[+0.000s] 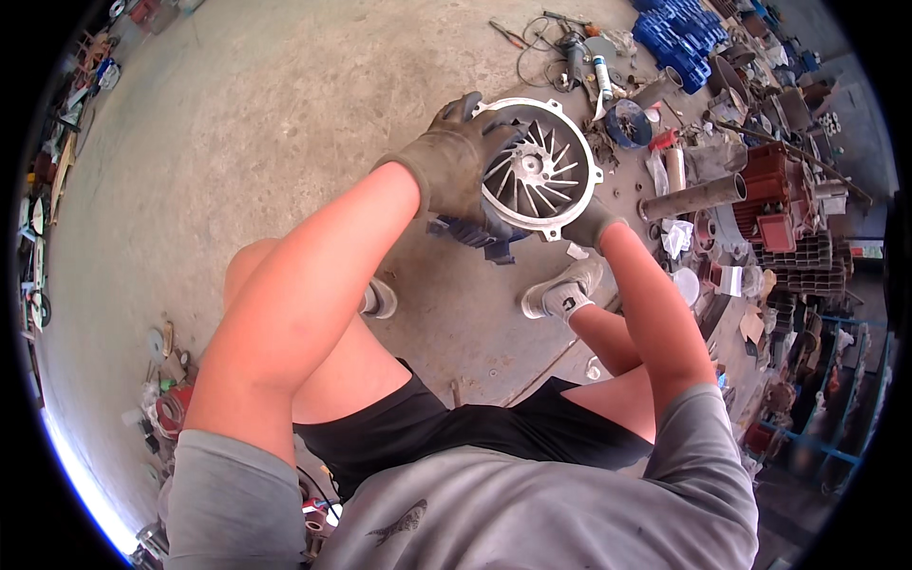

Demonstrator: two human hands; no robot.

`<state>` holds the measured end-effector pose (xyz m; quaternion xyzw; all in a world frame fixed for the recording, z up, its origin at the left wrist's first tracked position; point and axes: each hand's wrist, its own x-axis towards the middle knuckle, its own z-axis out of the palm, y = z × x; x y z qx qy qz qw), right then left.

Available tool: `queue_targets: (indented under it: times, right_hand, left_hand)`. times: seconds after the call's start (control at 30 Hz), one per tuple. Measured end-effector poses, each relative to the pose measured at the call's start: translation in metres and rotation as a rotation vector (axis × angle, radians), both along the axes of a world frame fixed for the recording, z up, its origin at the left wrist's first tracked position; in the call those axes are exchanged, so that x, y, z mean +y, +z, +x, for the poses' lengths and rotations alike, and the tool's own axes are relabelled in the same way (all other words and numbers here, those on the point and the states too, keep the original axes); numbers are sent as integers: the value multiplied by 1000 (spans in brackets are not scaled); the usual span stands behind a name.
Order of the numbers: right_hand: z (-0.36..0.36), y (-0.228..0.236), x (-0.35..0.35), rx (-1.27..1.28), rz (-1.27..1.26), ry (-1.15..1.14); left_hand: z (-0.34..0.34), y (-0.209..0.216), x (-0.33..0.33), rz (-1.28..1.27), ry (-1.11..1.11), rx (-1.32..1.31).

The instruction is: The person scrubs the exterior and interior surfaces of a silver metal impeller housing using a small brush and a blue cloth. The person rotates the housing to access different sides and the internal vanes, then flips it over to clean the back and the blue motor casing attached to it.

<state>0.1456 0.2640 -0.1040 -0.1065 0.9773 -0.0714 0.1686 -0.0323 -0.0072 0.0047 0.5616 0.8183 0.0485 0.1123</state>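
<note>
I hold up a round, pale metal housing [591, 174] with small lugs on its rim. Inside it sits a bladed fan wheel [532, 165], its thin vanes fanning out from a central hub. My left hand [465, 157], in a dark work glove, grips the rim at the left, with fingers over the top edge. At the lower right, my right hand [591, 224], also gloved, holds the housing from the side and underneath; its fingers are mostly hidden. Below the housing, a dark blue finned part [483, 239] shows only in part, and I cannot tell whether it is attached.
Past the housing lie an angle grinder [573, 59], a white sealant tube [602, 78] and a blue ring [628, 123]. Blue castings [676, 38] are stacked at the far right. Nearer on the right are a metal pipe [693, 198] and a red motor casing [771, 185] amid clutter.
</note>
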Motion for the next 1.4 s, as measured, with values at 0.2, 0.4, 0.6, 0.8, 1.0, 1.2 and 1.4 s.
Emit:
queue_targets:
  times: [0.2,0.4,0.6,0.8,1.0,1.2,1.4]
  right_hand:
    - [23,-49,7,-48,-189,-420]
    - [76,-45,-71,-56,-616,-1143]
    - [42,-53,-200,184,-1561,-1917]
    - [53,-56,-214,266,-1771,-1827]
    - [92,-50,-153,-158,-1611,-1533]
    - [78,-61,-150,-157,-2028,-1385]
    - [103,-63,-166,-22,-1946,-1329]
  left_hand:
    - [2,3,0,9,8,-10]
    - [2,-7,-2,51,11,30]
    - [-2,-20,5,123,-16,63]
    - [-14,-48,7,288,-156,123]
    - [-1,-33,6,295,-196,113]
    - [-8,-46,10,343,-291,220]
    - [-15,-56,0,210,-205,137]
